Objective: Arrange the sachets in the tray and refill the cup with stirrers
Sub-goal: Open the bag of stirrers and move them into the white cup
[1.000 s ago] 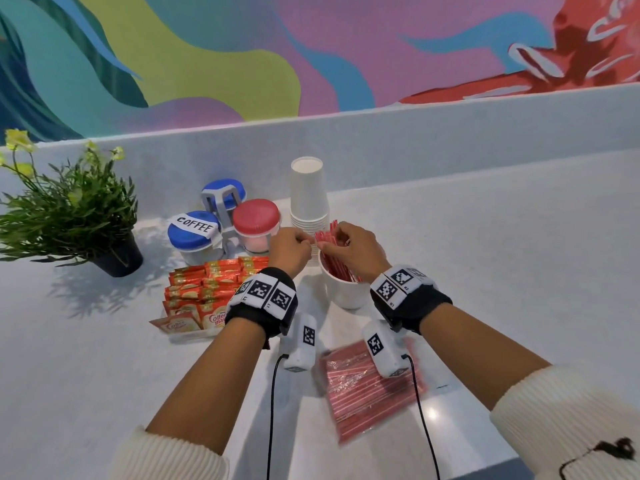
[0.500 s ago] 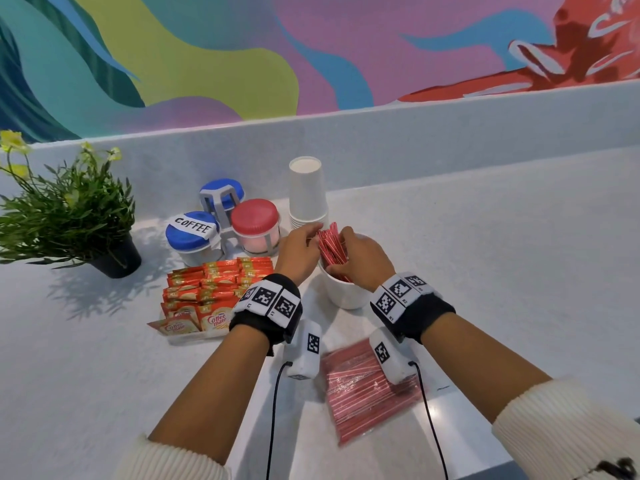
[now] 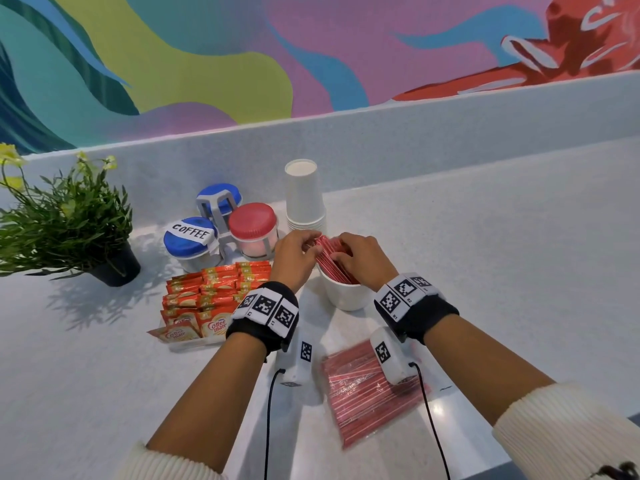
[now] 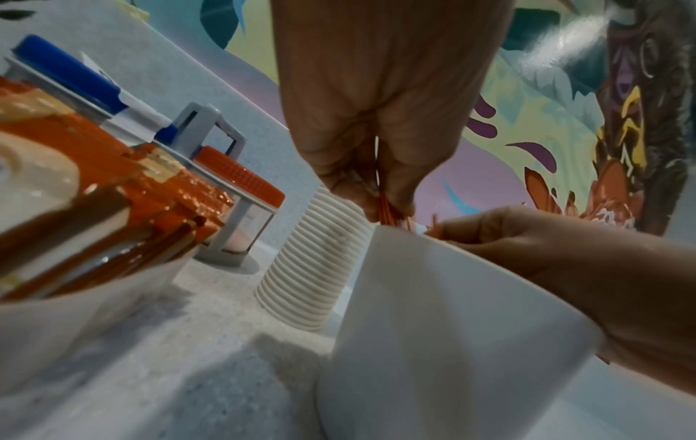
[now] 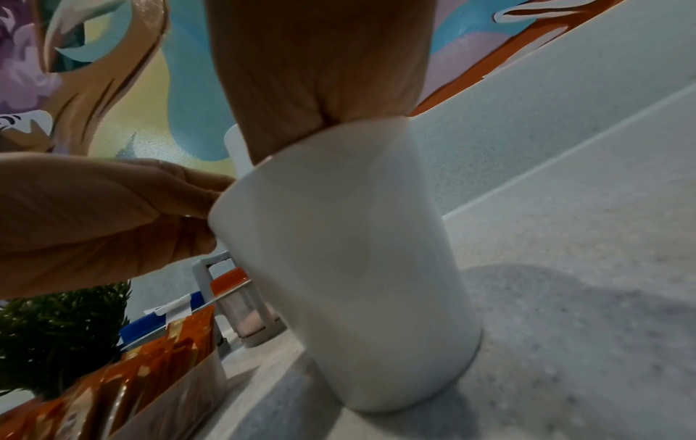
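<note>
Your left hand (image 3: 298,255) and right hand (image 3: 364,258) both pinch the stirrers (image 3: 329,255) above the cup (image 3: 343,295), wrists raised.

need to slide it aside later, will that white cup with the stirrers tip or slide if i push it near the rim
The cup is tall and narrow-based, so a push near the rim probably tips it. The stirrers lean to one side above the rim, likely shifting weight that way. The counter looks smooth, so a low push would probably slide it.
</note>
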`<state>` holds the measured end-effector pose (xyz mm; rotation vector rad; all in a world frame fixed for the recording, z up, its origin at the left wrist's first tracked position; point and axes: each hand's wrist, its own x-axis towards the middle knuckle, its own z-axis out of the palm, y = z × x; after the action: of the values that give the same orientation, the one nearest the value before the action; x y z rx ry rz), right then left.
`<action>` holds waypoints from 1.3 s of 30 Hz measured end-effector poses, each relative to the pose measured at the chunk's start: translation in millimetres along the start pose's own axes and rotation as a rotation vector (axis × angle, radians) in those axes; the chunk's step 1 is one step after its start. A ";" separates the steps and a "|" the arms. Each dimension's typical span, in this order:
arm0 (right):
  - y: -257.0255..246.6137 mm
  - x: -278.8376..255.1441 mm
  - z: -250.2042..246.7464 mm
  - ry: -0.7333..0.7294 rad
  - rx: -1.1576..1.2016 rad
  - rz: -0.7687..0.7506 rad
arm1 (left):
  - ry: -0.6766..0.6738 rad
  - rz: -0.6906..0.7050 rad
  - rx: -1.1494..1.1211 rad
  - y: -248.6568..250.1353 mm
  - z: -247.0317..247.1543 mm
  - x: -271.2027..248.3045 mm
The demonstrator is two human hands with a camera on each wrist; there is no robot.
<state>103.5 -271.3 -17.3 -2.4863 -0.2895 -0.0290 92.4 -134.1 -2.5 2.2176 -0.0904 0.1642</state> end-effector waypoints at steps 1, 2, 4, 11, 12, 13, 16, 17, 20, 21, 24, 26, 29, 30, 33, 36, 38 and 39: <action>0.4 -0.2 0.3 0.006 0.038 0.000 | 0.000 -0.002 0.018 0.1 0.3 -2.3; 1.4 -0.2 0.9 0.013 0.067 -0.002 | 0.005 0.002 0.038 -0.3 1.0 -3.9; 2.8 -0.2 2.0 0.029 0.073 -0.011 | 0.017 0.011 0.069 -1.6 2.5 -4.5; 2.3 -1.8 1.5 0.056 0.039 -0.061 | -0.051 0.097 0.119 3.2 6.5 -9.8; 2.0 -2.3 1.0 0.058 0.042 -0.059 | -0.084 0.107 0.101 2.4 8.1 -11.7; 1.8 -3.1 0.1 0.064 0.049 -0.059 | -0.121 0.102 0.091 1.6 8.7 -12.6; 1.0 -5.3 -3.1 0.072 0.083 -0.051 | -0.226 0.068 0.135 -2.5 9.3 -10.1; 1.0 -5.7 -4.9 0.076 0.108 -0.044 | -0.249 0.053 0.151 -2.1 8.3 -10.2; 4.2 -5.6 -14.2 0.141 0.220 -0.007 | -0.187 0.055 0.137 3.5 6.4 -12.2; 7.5 -7.1 -18.6 0.177 0.283 0.011 | -0.143 0.067 0.138 7.6 5.5 -15.5; 22.0 -18.5 -34.1 0.250 0.419 0.065 | -0.019 0.109 0.124 20.9 5.5 -27.6; 34.8 -30.9 -44.4 0.285 0.430 0.099 | 0.029 0.145 0.083 31.6 9.0 -39.4; 53.8 -52.6 -55.1 0.330 0.449 0.192 | 0.013 0.152 0.010 45.3 19.9 -58.1; 60.7 -61.1 -57.2 0.334 0.454 0.232 | -0.019 0.135 0.009 48.2 25.2 -64.5; 78.1 -87.2 -59.9 0.253 0.477 0.372 | -0.196 -0.009 0.125 50.4 40.5 -82.7; 92.1 -110.0 -54.2 0.106 0.479 0.458 | -0.440 -0.196 0.367 42.9 55.0 -99.6; 98.6 -122.3 -48.7 0.077 0.449 0.480 | -0.587 -0.257 0.505 35.9 64.4 -110.5; 101.1 -127.4 -46.4 0.084 0.434 0.487 | -0.626 -0.278 0.559 32.7 68.0 -115.8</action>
<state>3.1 -403.1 -51.1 -2.0541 0.3190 0.1190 -20.3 -207.2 -35.1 2.7276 -0.0824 -0.7457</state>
